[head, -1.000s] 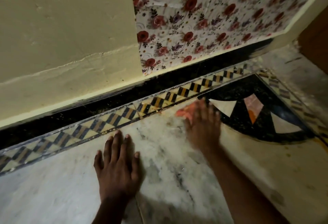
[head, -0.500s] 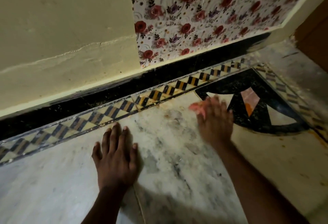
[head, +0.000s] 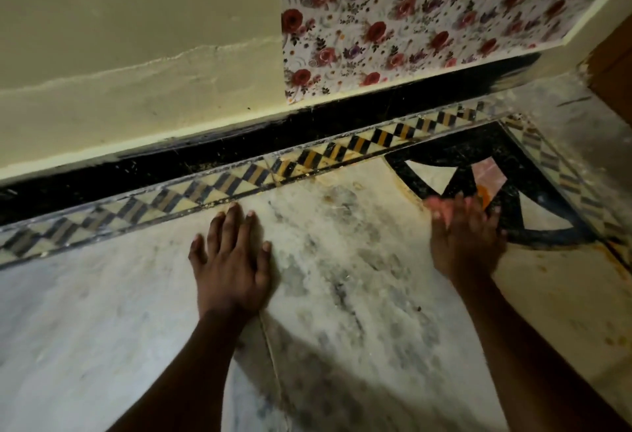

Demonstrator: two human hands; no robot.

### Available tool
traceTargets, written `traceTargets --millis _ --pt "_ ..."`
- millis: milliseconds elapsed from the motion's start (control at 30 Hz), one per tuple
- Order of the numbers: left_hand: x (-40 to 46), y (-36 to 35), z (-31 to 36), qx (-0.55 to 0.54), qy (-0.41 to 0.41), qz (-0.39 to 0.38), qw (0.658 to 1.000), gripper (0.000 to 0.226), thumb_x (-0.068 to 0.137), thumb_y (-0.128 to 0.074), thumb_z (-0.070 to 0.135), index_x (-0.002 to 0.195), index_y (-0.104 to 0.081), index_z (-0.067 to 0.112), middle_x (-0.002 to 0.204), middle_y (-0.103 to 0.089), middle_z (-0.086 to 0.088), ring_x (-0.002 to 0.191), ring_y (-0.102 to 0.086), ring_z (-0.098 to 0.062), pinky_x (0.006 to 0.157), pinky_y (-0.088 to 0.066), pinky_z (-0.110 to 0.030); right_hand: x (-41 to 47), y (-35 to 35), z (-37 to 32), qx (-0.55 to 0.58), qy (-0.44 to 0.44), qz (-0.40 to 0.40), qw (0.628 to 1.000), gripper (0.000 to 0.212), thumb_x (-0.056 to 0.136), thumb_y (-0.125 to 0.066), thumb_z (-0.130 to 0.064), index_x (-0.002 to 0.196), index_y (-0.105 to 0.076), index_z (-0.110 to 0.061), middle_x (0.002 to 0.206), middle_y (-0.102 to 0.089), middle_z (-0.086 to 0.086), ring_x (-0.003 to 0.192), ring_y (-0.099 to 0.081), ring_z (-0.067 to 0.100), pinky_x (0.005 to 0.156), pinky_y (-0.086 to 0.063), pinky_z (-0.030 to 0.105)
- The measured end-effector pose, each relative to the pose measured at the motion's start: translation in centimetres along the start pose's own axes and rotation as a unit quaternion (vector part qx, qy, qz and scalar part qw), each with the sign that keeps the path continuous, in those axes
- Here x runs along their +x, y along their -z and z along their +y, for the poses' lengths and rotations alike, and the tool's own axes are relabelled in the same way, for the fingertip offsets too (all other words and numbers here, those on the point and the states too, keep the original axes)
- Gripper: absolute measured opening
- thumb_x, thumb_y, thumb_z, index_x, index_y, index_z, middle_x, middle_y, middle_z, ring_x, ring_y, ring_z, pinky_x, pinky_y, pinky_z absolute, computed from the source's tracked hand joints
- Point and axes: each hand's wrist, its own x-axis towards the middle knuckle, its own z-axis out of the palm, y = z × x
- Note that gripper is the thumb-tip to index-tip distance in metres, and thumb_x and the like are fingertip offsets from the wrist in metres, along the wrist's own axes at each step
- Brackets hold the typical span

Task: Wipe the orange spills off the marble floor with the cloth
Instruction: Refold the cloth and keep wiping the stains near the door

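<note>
The right hand [head: 465, 243] is pressing a pink cloth [head: 436, 207] flat, fingers straight, at centre right of the frame, beside an orange spill [head: 484, 192] on the marble floor [head: 342, 260]. The left hand [head: 231, 260] is resting flat, gripping nothing. Wiping seems underway; the next stroke probably needs to reach that orange patch.

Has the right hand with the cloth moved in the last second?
Yes. The right hand slid the cloth rightward from the checkered border onto the black corner inlay.

Home: floral wallpaper [head: 427, 14], inlaid marble floor [head: 342, 277]
</note>
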Motion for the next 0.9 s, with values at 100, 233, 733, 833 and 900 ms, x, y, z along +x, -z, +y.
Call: traceTargets --millis 100,233,733,833,900 --pt "-0.2 -0.1 0.1 0.000 -0.003 0.000 1.000 0.073 0.103 -0.016 0.061 0.167 -0.023 0.028 0.178 -0.011 0.000 0.163 -0.008 -0.022 0.129 -0.007 -0.052 2.6 0.1 -4.8 0.007 -0.025 -0.040 0.999 0.071 0.110 -0.020 -0.058 0.171 -0.002 -0.025 0.179 0.008 0.004 0.162 0.010 0.045 0.129 -0.003 0.066" --pt "-0.3 0.3 0.2 -0.005 -0.005 -0.011 1.000 0.074 0.103 -0.012 0.063 0.168 -0.020 0.027 0.178 -0.008 0.001 0.164 -0.006 -0.023 0.130 -0.008 -0.055 -5.1 -0.9 -0.5 -0.051 0.223 -0.048 0.972 0.070 0.106 -0.010 -0.060 0.170 -0.006 -0.034 0.179 0.007 -0.002 0.165 0.007 0.034 0.130 -0.008 0.057" --pt "-1.1 0.5 0.3 -0.040 -0.030 0.023 0.998 0.075 0.098 -0.030 0.059 0.159 -0.043 0.018 0.171 -0.033 -0.005 0.158 -0.027 -0.029 0.127 -0.019 -0.054 -11.7 -2.0 7.0 -0.032 0.198 0.043 0.979 0.067 0.106 -0.018 -0.058 0.167 -0.029 -0.033 0.178 -0.019 0.000 0.163 -0.017 0.036 0.126 -0.021 0.060" --pt "-1.8 0.7 -0.1 -0.086 -0.081 0.023 0.993 0.078 0.083 -0.045 0.052 0.148 -0.056 0.011 0.160 -0.050 -0.008 0.141 -0.051 -0.036 0.112 -0.044 -0.052 -9.5 -1.1 9.5 -0.014 0.036 0.064 0.997 0.068 0.106 -0.022 -0.056 0.168 -0.027 -0.027 0.178 -0.018 0.006 0.162 -0.015 0.041 0.127 -0.018 0.065" --pt "-3.1 0.3 0.1 -0.114 -0.117 0.015 0.986 0.078 0.081 -0.049 0.051 0.148 -0.058 0.011 0.160 -0.051 -0.006 0.141 -0.053 -0.033 0.111 -0.049 -0.049 -7.6 -1.0 7.3 0.024 -0.036 0.050 0.998 0.068 0.108 -0.024 -0.055 0.169 -0.020 -0.027 0.179 -0.008 0.003 0.164 -0.002 0.038 0.130 -0.007 0.062"
